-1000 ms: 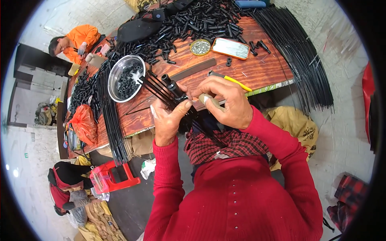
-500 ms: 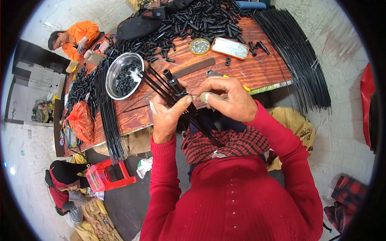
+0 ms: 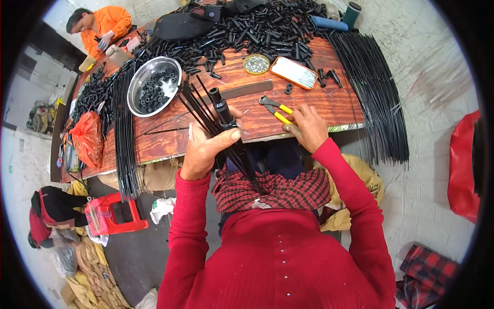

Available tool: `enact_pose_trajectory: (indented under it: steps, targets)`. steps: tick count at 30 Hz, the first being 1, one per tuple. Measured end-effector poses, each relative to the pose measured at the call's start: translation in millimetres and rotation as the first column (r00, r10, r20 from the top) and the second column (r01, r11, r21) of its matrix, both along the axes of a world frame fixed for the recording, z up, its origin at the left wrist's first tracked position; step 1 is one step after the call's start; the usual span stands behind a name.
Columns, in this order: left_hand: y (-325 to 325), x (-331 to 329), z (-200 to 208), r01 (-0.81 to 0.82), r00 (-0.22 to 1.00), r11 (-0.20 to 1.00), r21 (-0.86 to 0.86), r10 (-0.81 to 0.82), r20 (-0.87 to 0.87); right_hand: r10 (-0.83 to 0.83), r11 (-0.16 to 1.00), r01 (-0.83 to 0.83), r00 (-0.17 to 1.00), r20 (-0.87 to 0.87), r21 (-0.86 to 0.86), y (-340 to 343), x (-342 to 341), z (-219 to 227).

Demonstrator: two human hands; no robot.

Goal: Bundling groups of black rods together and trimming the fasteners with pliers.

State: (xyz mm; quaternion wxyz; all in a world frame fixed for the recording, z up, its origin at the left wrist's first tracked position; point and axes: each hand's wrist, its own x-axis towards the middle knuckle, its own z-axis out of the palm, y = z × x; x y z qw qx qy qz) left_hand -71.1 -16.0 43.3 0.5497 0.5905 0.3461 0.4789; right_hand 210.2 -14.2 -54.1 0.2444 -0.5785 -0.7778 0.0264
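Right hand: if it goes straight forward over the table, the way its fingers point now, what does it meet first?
The right hand already rests at the yellow-handled pliers. Beyond them, roughly in line, lie the flat dark bar and the small round tin, though depth is uncertain.

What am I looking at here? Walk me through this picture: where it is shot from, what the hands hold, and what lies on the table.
The picture comes from a wide camera worn on a person's head, looking down, so edges bend. The person wears a red sweater. The left hand has a grip on a bundle of thin black rods with a black tube on it. The right hand rests on yellow-handled pliers at the edge of the wooden table. On the table lie a steel bowl of small black rings, a heap of black tubes and long black rods. Another person in orange works at the far corner.
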Motion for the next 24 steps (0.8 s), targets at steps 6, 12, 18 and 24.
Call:
enact_pose_trajectory:
  steps: [6, 12, 18, 24]
  targets:
    - [-6.7, 6.2, 10.6, 0.006, 0.999, 1.0, -0.025, -0.005, 0.038, -0.069, 0.98, 0.055, 0.995, -0.068, -0.191, 14.0, 14.4, -3.6]
    - [-2.0, 0.9, 12.8, 0.013, 0.999, 1.0, -0.006, -0.013, -0.034, -0.207, 0.584, -0.615, 0.518, -0.83, -0.53, -25.7, 7.8, 62.8]
    - [-4.2, 7.7, 9.1, -0.038, 0.999, 0.999, 0.032, 0.038, -0.026, 0.485, 0.767, -0.607, 0.761, -0.431, -0.208, -37.5, -0.4, 112.9]
    - [-8.3, 7.3, 13.0, -0.013, 1.0, 1.0, -0.013, 0.013, 0.001, 0.432, 0.9, -0.436, 0.895, -0.113, -0.014, -42.4, -12.8, 139.7]
